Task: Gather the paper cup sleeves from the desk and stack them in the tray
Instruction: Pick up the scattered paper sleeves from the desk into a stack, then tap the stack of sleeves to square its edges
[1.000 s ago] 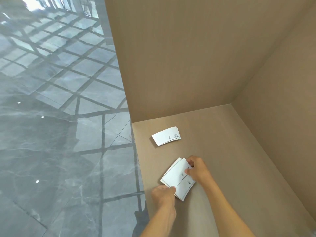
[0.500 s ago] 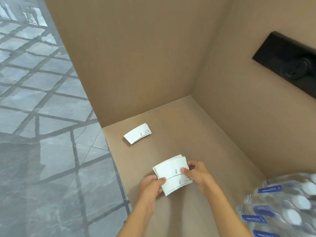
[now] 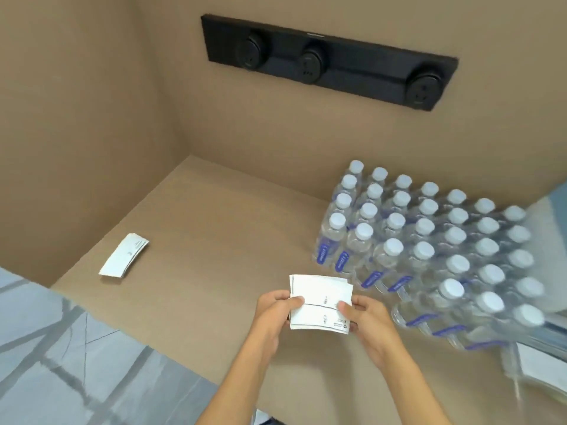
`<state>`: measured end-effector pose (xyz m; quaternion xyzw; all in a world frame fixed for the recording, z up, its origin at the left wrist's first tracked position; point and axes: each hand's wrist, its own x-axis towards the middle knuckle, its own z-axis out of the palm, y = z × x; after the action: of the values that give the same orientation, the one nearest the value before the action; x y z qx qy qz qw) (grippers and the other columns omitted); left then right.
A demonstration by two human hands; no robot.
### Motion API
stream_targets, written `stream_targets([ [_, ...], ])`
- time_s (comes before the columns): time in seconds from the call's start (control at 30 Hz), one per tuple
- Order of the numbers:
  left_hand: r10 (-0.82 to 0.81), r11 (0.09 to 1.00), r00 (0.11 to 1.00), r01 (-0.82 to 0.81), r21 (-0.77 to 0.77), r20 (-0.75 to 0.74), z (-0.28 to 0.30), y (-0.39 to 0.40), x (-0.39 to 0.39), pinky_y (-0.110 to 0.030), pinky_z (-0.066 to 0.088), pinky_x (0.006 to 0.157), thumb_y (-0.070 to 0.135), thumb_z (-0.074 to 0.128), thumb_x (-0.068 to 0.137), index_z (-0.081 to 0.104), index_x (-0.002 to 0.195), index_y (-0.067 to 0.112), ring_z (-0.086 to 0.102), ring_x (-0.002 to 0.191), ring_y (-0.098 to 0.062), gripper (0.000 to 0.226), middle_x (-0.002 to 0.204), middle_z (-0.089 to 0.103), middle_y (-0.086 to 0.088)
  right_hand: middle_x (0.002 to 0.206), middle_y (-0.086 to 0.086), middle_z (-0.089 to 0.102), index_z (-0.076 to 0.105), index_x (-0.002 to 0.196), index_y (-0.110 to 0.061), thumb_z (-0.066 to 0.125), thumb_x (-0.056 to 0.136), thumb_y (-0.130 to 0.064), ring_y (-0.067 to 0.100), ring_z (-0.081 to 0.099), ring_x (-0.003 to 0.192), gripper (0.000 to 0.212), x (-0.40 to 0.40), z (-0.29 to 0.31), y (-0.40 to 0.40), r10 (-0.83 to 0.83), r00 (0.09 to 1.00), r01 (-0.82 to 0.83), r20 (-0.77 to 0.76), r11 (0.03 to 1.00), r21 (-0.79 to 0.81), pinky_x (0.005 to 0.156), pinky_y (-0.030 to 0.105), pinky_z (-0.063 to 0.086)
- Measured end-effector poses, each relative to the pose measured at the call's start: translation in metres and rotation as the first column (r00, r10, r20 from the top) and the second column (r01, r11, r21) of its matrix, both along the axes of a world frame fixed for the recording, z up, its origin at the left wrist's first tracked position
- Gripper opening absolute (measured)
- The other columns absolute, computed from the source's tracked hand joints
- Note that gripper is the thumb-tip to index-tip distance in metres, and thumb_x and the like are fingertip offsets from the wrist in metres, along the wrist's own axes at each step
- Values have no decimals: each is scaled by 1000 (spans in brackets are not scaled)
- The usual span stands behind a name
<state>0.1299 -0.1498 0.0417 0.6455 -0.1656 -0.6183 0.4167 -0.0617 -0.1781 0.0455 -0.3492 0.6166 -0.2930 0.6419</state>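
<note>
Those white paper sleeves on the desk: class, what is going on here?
A person holds a small stack of white cup sleeves between the left hand and right hand above the desk. Another sleeve pile lies ungathered at the left. Packed water bottles stand right. No tray clearly shows.

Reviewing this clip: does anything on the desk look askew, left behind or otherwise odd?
One loose cup sleeve lies apart near the desk's left edge, not yet gathered. The sleeves held between left hand and right hand are fanned, edges uneven. The water bottles stand orderly.
</note>
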Motion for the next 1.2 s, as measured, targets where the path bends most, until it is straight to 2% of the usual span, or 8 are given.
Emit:
stream_targets([
  [0.13, -124, 992, 992, 124, 22, 29, -5, 14, -46, -41, 56, 74, 4, 73, 80, 71, 79, 6, 71, 68, -27, 3, 78, 79, -13, 102, 28, 75, 67, 100, 8, 64, 90, 3, 26, 74, 75, 11, -48, -5, 40, -147, 988, 146, 45, 989, 19, 63, 30, 58],
  [0.23, -196, 981, 979, 195, 27, 52, -15, 24, -70, -41, 54, 75, 4, 72, 82, 71, 82, 3, 70, 72, -28, 2, 83, 79, -16, 102, 27, 75, 66, 104, 10, 65, 90, 2, 30, 73, 81, 16, -71, -11, 66, -230, 973, 229, 35, 973, 24, 72, 36, 59],
  [0.33, -275, 961, 959, 274, 31, 63, -25, 32, -86, -41, 56, 77, 7, 73, 82, 72, 92, -1, 73, 74, -28, 13, 91, 80, -16, 102, 25, 76, 67, 103, 7, 66, 90, 0, 31, 72, 87, 15, -89, -16, 87, -287, 958, 287, 16, 958, 30, 82, 42, 57],
  [0.5, -355, 935, 930, 352, 43, 93, -40, 41, -95, -43, 57, 80, 7, 74, 83, 73, 87, 5, 74, 77, -26, 5, 90, 81, -14, 102, 20, 77, 70, 96, -6, 66, 91, -3, 28, 73, 90, 7, -97, -26, 109, -333, 943, 333, -17, 943, 21, 86, 41, 58],
  [0.7, -401, 916, 910, 397, 55, 102, -54, 43, -89, -41, 58, 79, 8, 75, 83, 74, 85, 9, 74, 78, -24, 2, 86, 82, -8, 107, 21, 75, 68, 106, 3, 65, 92, -3, 27, 72, 92, 15, -90, -39, 118, -353, 935, 354, -41, 934, 37, 86, 40, 57],
  [0.87, -407, 913, 910, 402, 70, 80, -67, 46, -79, -39, 56, 77, 11, 75, 83, 74, 97, 2, 74, 83, -25, 16, 93, 81, -9, 107, 21, 75, 69, 107, 1, 66, 91, -4, 36, 73, 100, 16, -83, -54, 116, -339, 939, 342, -55, 939, 40, 90, 45, 58],
  [1.03, -390, 921, 916, 384, 70, 96, -71, 49, -74, -32, 55, 69, 10, 75, 84, 75, 95, 5, 74, 81, -22, 12, 92, 81, -8, 102, 17, 77, 70, 100, -6, 66, 91, -4, 28, 73, 91, 11, -79, -64, 117, -326, 943, 328, -58, 944, 19, 80, 37, 59],
  [1.2, -413, 906, 895, 422, -21, 171, -68, 48, -72, -26, 57, 66, 10, 76, 84, 75, 100, 9, 73, 82, -18, 16, 100, 79, -12, 87, -4, 75, 67, 93, -20, 64, 89, 1, 10, 70, 81, 22, -81, -67, 114, -268, 958, 260, -98, 962, -85, 70, 20, 57],
])
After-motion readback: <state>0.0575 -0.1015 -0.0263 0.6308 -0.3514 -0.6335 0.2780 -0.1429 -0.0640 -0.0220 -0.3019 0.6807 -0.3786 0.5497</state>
